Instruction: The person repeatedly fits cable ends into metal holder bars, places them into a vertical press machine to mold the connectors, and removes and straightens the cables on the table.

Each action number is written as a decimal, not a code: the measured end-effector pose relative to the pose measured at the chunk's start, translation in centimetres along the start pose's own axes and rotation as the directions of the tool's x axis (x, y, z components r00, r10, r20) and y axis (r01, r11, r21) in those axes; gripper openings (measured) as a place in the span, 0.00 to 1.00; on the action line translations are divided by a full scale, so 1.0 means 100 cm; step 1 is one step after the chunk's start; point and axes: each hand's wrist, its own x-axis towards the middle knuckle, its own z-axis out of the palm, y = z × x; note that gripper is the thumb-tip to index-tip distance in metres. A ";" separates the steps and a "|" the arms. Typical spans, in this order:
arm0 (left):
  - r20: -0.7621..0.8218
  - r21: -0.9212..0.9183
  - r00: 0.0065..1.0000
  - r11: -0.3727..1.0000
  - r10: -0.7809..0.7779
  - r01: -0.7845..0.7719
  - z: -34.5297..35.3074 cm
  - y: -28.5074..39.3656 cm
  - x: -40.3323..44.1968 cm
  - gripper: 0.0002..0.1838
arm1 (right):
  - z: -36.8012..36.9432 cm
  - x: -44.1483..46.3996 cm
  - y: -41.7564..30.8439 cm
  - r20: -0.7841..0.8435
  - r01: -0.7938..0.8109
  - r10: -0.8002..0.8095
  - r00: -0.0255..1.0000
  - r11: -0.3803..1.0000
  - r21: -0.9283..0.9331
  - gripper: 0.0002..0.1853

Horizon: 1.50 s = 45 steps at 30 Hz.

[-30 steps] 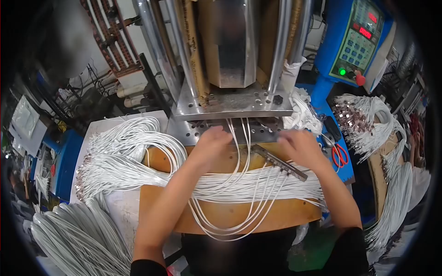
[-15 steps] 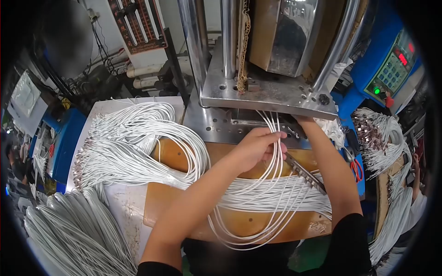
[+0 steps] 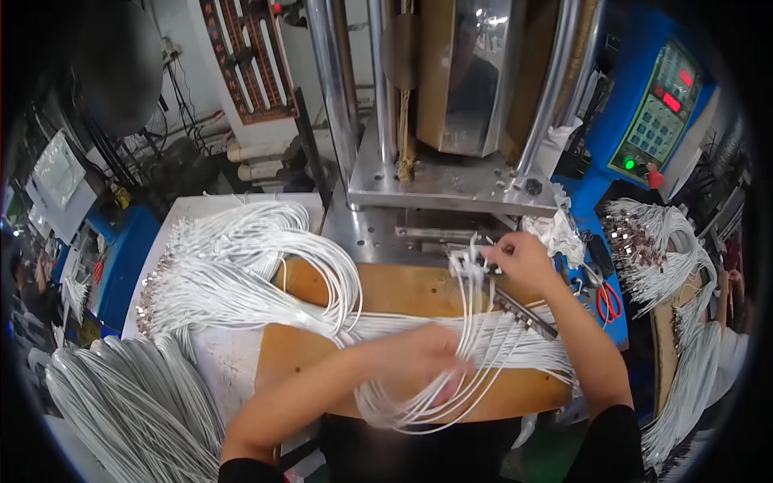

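My left hand, blurred by motion, is low over the wooden board at a loop of several white cables; whether its fingers grip them cannot be seen. Higher up, my right hand has thumb and fingers pinched together beside the blurred pale cable ends. What lies between those fingertips is too small to make out. A dark metal bar with notches slants below the right hand, across a flat bundle of white cables.
The press's steel plate overhangs its metal base behind the board. Coiled white cables and a thick grey bundle lie left. Right are red-handled scissors, a blue control box and more cables.
My left hand has dropped from the upright cables to their lower loop. My right hand has come out from under the press plate, and pale cable ends now show beside it.
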 end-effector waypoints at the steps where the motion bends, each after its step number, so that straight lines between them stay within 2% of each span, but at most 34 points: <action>1: -0.006 0.205 0.998 0.977 0.058 -0.055 -0.004 0.009 -0.017 0.15 | -0.001 0.001 0.007 -0.043 0.023 -0.023 0.999 1.000 -0.006 0.14; 2: -0.036 0.324 0.995 0.943 0.092 -0.075 -0.006 0.029 -0.048 0.16 | 0.001 -0.003 0.016 -0.078 0.036 -0.037 0.996 0.999 -0.008 0.14; 3: -0.354 -0.002 0.934 0.999 -0.044 0.046 -0.011 0.042 -0.079 0.21 | 0.003 -0.009 0.023 -0.107 0.048 -0.049 0.993 0.999 -0.008 0.14; 4: -0.635 0.024 0.770 0.997 0.072 -0.073 -0.039 0.041 -0.096 0.20 | 0.003 -0.014 0.028 -0.110 0.053 -0.053 0.993 0.999 0.001 0.14; 5: -0.839 0.116 0.513 0.981 0.179 -0.152 -0.066 0.041 -0.113 0.20 | 0.002 -0.017 0.032 -0.109 0.122 -0.136 0.985 0.985 -0.122 0.14; 7: -0.974 0.042 0.222 0.999 0.045 -0.019 -0.114 0.009 -0.155 0.19 | -0.001 -0.025 0.036 -0.095 0.230 -0.281 0.955 0.903 -0.362 0.13; 8: -0.972 0.063 0.227 0.998 0.066 -0.019 -0.104 0.018 -0.148 0.19 | -0.003 -0.025 0.036 -0.116 0.226 -0.283 0.952 0.905 -0.359 0.13; 10: -0.955 0.147 0.282 0.971 0.090 0.186 -0.058 0.027 -0.109 0.16 | 0.005 -0.029 0.042 -0.199 0.277 -0.358 0.912 0.898 -0.343 0.13; 11: -0.867 0.397 0.397 0.900 0.303 0.179 -0.036 0.022 -0.081 0.14 | 0.008 -0.033 0.044 -0.228 0.308 -0.396 0.889 0.889 -0.340 0.13; 12: -0.717 0.620 0.502 0.772 0.484 0.140 -0.017 0.018 -0.056 0.12 | 0.007 -0.040 0.042 -0.223 0.307 -0.393 0.892 0.889 -0.341 0.13; 14: -0.544 0.726 0.725 0.670 0.422 0.154 -0.001 0.010 -0.029 0.10 | -0.007 -0.061 0.030 -0.180 0.281 -0.322 0.930 0.935 -0.218 0.13; 15: -0.545 0.721 0.723 0.678 0.426 0.145 -0.011 0.000 -0.026 0.10 | -0.018 -0.070 0.025 -0.155 0.262 -0.287 0.945 0.951 -0.162 0.13; 16: -0.599 0.685 0.718 0.692 0.356 0.227 -0.032 -0.016 -0.025 0.11 | -0.031 -0.081 0.022 -0.151 0.255 -0.281 0.948 0.952 -0.172 0.13; 17: -0.645 0.646 0.710 0.698 0.282 0.309 -0.053 -0.031 -0.023 0.11 | -0.046 -0.095 0.019 0.072 0.219 -0.209 0.975 0.956 -0.195 0.13; 18: -0.687 0.604 0.697 0.695 0.205 0.390 -0.058 -0.026 -0.019 0.12 | -0.057 -0.107 0.017 0.289 0.185 -0.117 0.950 0.958 -0.219 0.13; 19: -0.678 0.608 0.705 0.697 0.206 0.381 -0.055 -0.021 -0.011 0.12 | -0.063 -0.114 0.017 0.484 0.157 -0.019 0.875 0.956 -0.247 0.13; 20: -0.666 0.594 0.701 0.750 0.256 0.291 -0.047 -0.016 0.001 0.13 | -0.061 -0.118 0.021 0.479 0.146 -0.008 0.878 0.957 -0.251 0.13; 21: -0.658 0.576 0.688 0.793 0.305 0.200 -0.035 -0.006 0.014 0.15 | -0.054 -0.120 0.027 0.358 0.174 -0.082 0.930 0.957 -0.233 0.13; 23: -0.463 0.771 0.653 0.636 0.599 -0.037 -0.007 -0.005 0.047 0.17 | -0.039 -0.115 0.036 0.100 0.252 -0.236 0.967 0.945 -0.208 0.13; 24: -0.413 0.757 0.694 0.646 0.590 -0.099 0.006 -0.007 0.062 0.17 | -0.034 -0.108 0.037 0.110 0.253 -0.235 0.966 0.946 -0.204 0.13; 25: -0.363 0.736 0.729 0.658 0.580 -0.157 0.017 -0.010 0.072 0.17 | -0.032 -0.097 0.036 0.047 0.262 -0.258 0.965 0.946 -0.190 0.13; 26: -0.374 0.730 0.728 0.667 0.574 -0.151 0.026 -0.015 0.075 0.17 | -0.032 -0.083 0.035 -0.016 0.274 -0.281 0.960 0.946 -0.176 0.12; 27: -0.309 0.731 0.788 0.663 0.532 -0.161 0.033 -0.019 0.077 0.16 | -0.032 -0.067 0.034 -0.083 0.287 -0.304 0.949 0.943 -0.166 0.12; 28: -0.240 0.731 0.840 0.660 0.487 -0.174 0.035 -0.018 0.078 0.15 | -0.033 -0.051 0.035 -0.076 0.294 -0.309 0.948 0.941 -0.168 0.12; 30: -0.226 0.731 0.857 0.662 0.462 -0.165 0.030 -0.011 0.079 0.14 | -0.030 -0.017 0.037 -0.063 0.207 -0.208 0.976 0.978 -0.023 0.12; 31: -0.203 0.732 0.878 0.662 0.434 -0.158 0.027 -0.007 0.078 0.13 | -0.024 -0.002 0.038 -0.045 0.203 -0.203 0.978 0.979 -0.015 0.12; 33: -0.188 0.729 0.898 0.669 0.399 -0.145 0.007 -0.002 0.082 0.12 | -0.011 0.032 0.039 -0.156 0.180 -0.139 0.978 0.938 0.297 0.13; 35: -0.327 0.757 0.847 0.653 0.419 -0.031 -0.024 0.006 0.095 0.11 | 0.019 0.082 0.082 -0.224 0.320 -0.320 0.921 0.947 -0.036 0.16; 36: -0.328 0.748 0.851 0.663 0.410 -0.031 -0.040 0.004 0.102 0.11 | 0.026 0.102 0.092 -0.214 0.310 -0.310 0.926 0.950 -0.033 0.16; 37: -0.273 0.851 0.847 0.526 0.455 -0.008 -0.057 0.000 0.107 0.10 | 0.029 0.116 0.094 -0.242 0.273 -0.285 0.927 0.958 -0.084 0.16; 39: -0.214 0.924 0.847 0.383 0.486 0.013 -0.074 -0.009 0.109 0.09 | 0.032 0.132 0.100 -0.295 0.186 -0.237 0.926 0.964 -0.191 0.16; 43: -0.287 0.913 0.838 0.397 0.464 0.093 -0.087 -0.007 0.096 0.12 | 0.030 0.140 0.104 -0.343 0.110 -0.226 0.912 0.939 -0.325 0.16; 45: -0.423 0.776 0.831 0.618 0.361 0.126 -0.087 0.010 0.088 0.13 | 0.027 0.138 0.099 -0.339 0.120 -0.253 0.906 0.922 -0.369 0.16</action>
